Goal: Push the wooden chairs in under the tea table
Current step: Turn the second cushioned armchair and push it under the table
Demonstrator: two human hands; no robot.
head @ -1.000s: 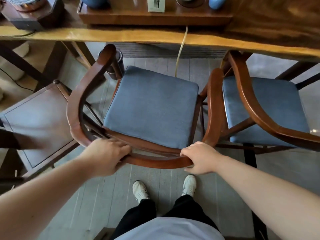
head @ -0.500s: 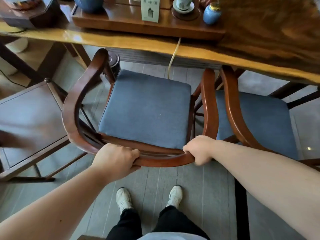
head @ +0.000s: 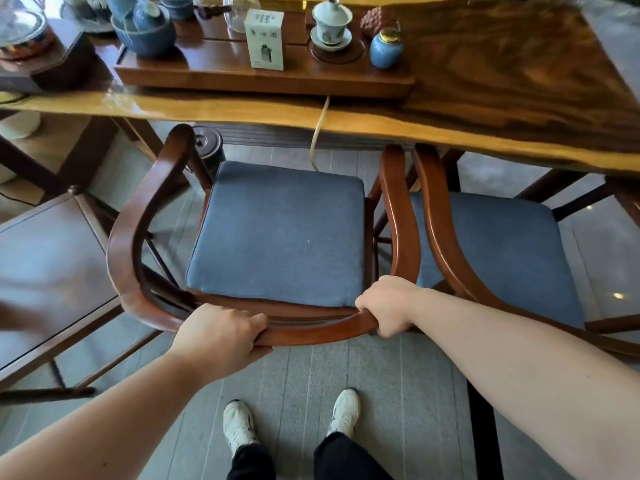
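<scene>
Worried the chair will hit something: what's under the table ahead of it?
Under the table, ahead of the chair, stands a dark round container, and a pale cord hangs from the edge. Farther under, the tabletop hides everything.

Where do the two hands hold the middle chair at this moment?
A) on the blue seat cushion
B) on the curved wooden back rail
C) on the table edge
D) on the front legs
B: the left hand and the right hand both close around the curved back rail of the middle chair.

head cam | single view | worn high, faces forward-down | close over chair and surface edge | floor, own feet at bottom
</scene>
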